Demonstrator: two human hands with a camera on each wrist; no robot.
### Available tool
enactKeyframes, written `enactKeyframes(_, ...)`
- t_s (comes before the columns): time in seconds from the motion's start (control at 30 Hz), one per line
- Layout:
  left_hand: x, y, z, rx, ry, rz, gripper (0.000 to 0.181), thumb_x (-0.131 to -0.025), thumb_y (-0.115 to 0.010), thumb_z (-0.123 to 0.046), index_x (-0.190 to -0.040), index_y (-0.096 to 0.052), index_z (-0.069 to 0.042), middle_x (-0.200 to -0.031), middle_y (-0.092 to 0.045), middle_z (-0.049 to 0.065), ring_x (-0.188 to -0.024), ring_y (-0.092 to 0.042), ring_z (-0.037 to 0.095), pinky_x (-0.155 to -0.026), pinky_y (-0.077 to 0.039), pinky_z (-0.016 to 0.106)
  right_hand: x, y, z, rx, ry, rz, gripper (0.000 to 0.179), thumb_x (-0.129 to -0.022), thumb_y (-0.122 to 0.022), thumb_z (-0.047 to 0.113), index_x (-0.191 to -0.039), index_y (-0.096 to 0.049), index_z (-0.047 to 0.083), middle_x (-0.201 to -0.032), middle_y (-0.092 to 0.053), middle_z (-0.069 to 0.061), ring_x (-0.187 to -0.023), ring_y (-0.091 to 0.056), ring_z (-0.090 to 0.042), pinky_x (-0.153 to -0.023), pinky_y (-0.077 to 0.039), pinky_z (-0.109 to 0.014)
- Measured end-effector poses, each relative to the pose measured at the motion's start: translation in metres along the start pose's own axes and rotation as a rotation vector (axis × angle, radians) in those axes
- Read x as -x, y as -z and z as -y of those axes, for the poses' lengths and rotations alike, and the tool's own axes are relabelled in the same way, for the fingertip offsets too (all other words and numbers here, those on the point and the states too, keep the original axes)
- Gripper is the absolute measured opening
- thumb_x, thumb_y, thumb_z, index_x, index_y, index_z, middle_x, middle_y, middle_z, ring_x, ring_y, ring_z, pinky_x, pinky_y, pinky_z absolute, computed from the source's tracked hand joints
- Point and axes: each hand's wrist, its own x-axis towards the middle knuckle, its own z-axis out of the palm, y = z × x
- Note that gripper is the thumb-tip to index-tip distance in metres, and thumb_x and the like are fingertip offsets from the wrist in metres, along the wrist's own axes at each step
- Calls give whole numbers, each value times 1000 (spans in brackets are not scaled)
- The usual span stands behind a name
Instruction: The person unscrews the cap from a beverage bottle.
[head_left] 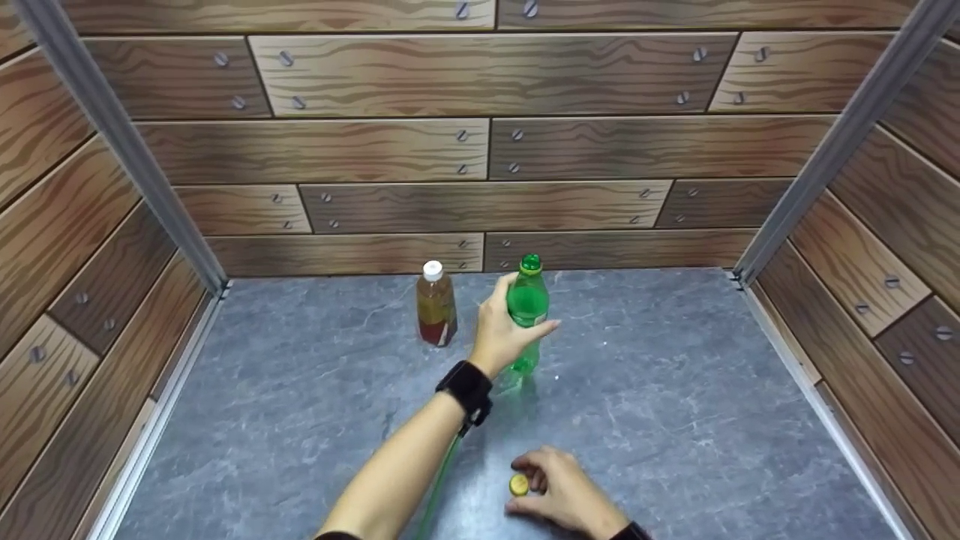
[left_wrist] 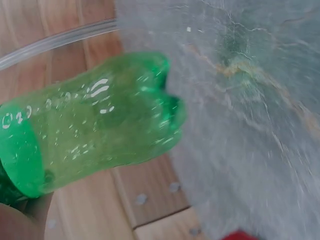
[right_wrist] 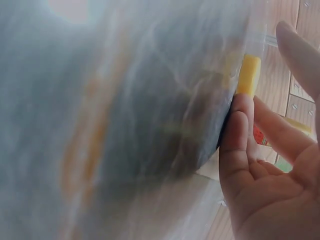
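Note:
My left hand (head_left: 501,330) grips a green plastic bottle (head_left: 528,300) round its middle, the thumb in front of it. The bottle's neck is uncapped, and some liquid shows through its side. In the left wrist view the lower part of the bottle (left_wrist: 110,115) shows, its base close over the tabletop. A yellow bottle cap (head_left: 519,484) lies flat on the table near the front. My right hand (head_left: 562,491) is at the cap, fingers bent loosely and thumb apart. In the right wrist view, fingertips are right beside the cap (right_wrist: 248,75), and the thumb stands off it.
A bottle of brown liquid with a white cap (head_left: 435,304) stands left of the green one. The grey marbled tabletop (head_left: 300,420) is bounded by wood-patterned walls (head_left: 480,150) at the back and sides, with metal rails along the corners.

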Motion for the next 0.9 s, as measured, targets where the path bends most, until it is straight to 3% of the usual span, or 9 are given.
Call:
enactKeyframes(0.2,-22,-40,24,-18,16,-28,83,-74,-97,-30,-141,-52,-11,-122,-72,9,-108,-73,23,-90,-61,36,3,1,1,-123,-99,115,51,-84,-87,41,-122,-74,10,-97,-64,4,-82,-59,-5,-73,-51,-22)
enactKeyframes(0.4,-51,-64,32,-48,-13,-40,84,-72,-98,-29,-140,-52,-9,-121,-72,12,-107,-72,26,-90,-61,41,1,8,2,-168,-116,124,49,-85,-86,38,-123,-74,10,-97,-62,3,-81,-57,-6,-72,-49,-22)
enactKeyframes(0.6,-58,-70,43,-95,37,-23,85,-73,-97,-34,-141,-52,-11,-124,-71,12,-111,-71,26,-93,-60,40,2,8,4,-149,-99,107,51,-84,-87,40,-123,-74,10,-96,-62,5,-80,-57,-3,-71,-50,-21)
enactKeyframes(0.9,-54,-74,50,-99,37,-32,95,-71,-98,-37,-146,-48,-10,-129,-70,13,-114,-70,27,-93,-60,43,1,8,2,-148,-128,119,52,-84,-86,43,-123,-74,11,-94,-61,6,-79,-56,-3,-70,-49,-20)
